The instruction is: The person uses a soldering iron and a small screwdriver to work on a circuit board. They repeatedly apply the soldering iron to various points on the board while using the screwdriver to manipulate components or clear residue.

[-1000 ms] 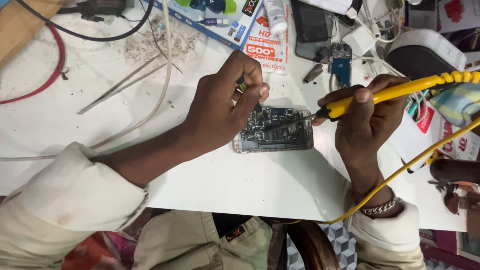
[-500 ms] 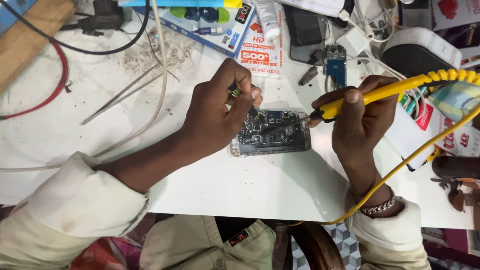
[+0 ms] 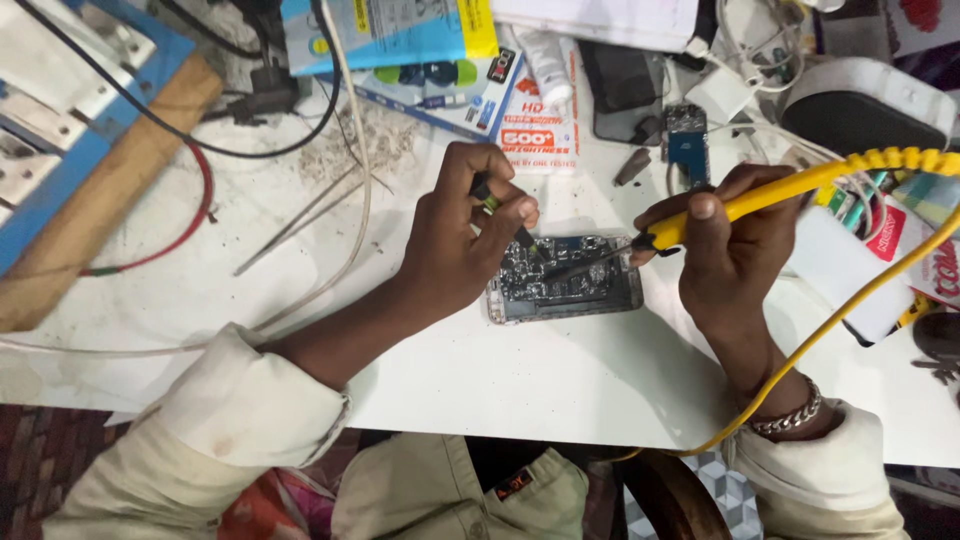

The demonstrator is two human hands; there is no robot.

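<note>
My left hand (image 3: 455,250) pinches one small tool (image 3: 500,212), my right hand (image 3: 735,240) grips one yellow soldering iron (image 3: 790,185) over one opened phone (image 3: 565,280) on the cluttered white counter (image 3: 560,370).

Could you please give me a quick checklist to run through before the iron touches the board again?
1. Right hand grips the yellow iron firmly: ok.
2. Iron tip over the board, whether it touches: cannot tell.
3. Left hand holds a thin tool against the board: ok.
4. Board lies flat on the white table: ok.
5. Yellow cord runs off behind the right wrist, away from the board: ok.
6. Loose tweezers lie away from the work: ok.
</note>
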